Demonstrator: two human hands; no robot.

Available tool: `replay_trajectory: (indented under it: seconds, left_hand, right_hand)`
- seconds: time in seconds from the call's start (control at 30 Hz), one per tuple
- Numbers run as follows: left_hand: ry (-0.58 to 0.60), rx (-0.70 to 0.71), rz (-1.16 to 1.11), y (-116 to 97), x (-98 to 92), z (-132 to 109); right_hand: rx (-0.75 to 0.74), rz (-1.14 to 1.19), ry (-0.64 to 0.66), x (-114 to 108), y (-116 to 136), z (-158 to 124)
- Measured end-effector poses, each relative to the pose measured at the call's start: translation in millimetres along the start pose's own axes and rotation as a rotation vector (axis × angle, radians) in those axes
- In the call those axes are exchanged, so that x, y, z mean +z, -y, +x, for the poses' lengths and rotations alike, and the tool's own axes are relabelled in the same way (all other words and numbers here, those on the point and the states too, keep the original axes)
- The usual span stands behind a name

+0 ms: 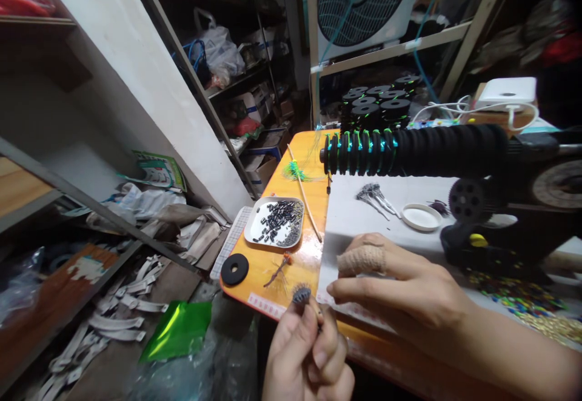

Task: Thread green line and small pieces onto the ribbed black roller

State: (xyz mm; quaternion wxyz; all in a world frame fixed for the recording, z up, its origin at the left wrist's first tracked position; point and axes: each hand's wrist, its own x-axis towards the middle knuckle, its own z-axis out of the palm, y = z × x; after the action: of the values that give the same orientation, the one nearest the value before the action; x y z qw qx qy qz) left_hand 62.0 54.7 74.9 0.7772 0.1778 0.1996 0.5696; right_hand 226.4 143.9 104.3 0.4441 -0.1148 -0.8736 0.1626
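Note:
My left hand is closed in a pinch below the table's front edge, holding a small dark bristly bundle upright between thumb and fingers. My right hand reaches across from the right, its fingers pinched together just beside that bundle; one finger wears a tan wrap. What the right fingertips grip is too small to see. Both hands hover over the front edge of a white mat on the orange table.
A metal tray of small black tubes, a black foam disc, a thin stick and a small white dish lie on the table. A long rod of black foam spools spans a black machine at right. Cluttered shelves at left.

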Motion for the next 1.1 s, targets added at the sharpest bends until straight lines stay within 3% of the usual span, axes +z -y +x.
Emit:
replay_trajectory:
  seconds: [0.23, 0.6, 0.67, 0.73, 0.8, 0.87, 0.93, 1.0, 1.1]
  left_hand:
    - [-0.076, 0.004, -0.017, 4, -1.2, 0]
    - [-0.26, 0.006, 0.082, 9, 3.8, 2]
    - [-0.361, 0.164, 0.166, 16, 4.4, 6]
    - [-0.447, 0.442, 0.253, 27, 5.6, 11]
    - [-0.456, 0.695, 0.28, 36, 7.5, 15]
    - [-0.394, 0.816, 0.235, 38, 10.4, 14]
    - [-0.336, 0.879, 0.186, 27, 13.8, 10]
    - [-0.322, 0.941, 0.241, 1, 15.6, 7]
    - [-0.334, 0.983, 0.659, -56, 9.4, 16]
  right_hand:
    - [-0.025, 0.016, -0.008, 1, 2, 0]
    - [0.113, 0.059, -0.005, 12, 8, -2]
    - [0.124, 0.031, 0.028, 12, 12, -1]
    - [0.135, 0.0, 0.079, 12, 19, 1]
    - [0.141, -0.011, 0.135, 10, 26, 4]
    - [0.116, -0.029, 0.144, 7, 31, 7]
    - [0.074, -0.093, 0.077, 2, 31, 10]
    - [0.053, -0.172, 0.012, -3, 28, 13]
    - [0.069, -0.185, -0.009, -9, 22, 16]
